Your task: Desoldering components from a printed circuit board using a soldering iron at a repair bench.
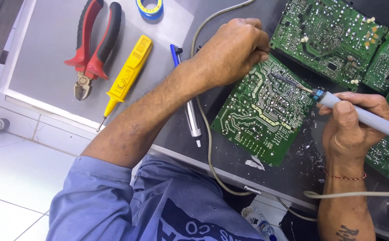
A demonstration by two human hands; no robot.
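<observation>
Nearest the lens: blue sleeve [109,196] on the left arm, reaching up across the dark worktop [292,178]. Left hand [232,51] curled into a narrow fist at the upper edge of the green circuit board [261,111], fingertips pinched together; whatever sits between them too small to make out. Right hand [353,127] wrapped around the grey handle of a soldering iron [337,100], thumb pressed on top, red thread bracelet [344,176] at the wrist. Iron tip angled up-left and resting on the board's solder side, close under the left fingers. Board lying flat, tilted diagonally, between both hands. More green boards [332,38] beside it at upper right and along the right edge, partly overlapping. Grey cable [210,147] looping from the top down past the board and off to the right near the worktop's front edge. Blue-topped, silvery desoldering pump [190,107] partly hidden under the left forearm. Farther left, on a grey mat [38,58]: red-handled pliers [91,44], a yellow tester screwdriver [125,76] just beside them, a blue tape roll [149,7] at the top edge. White tiled floor [11,160] at lower left.
</observation>
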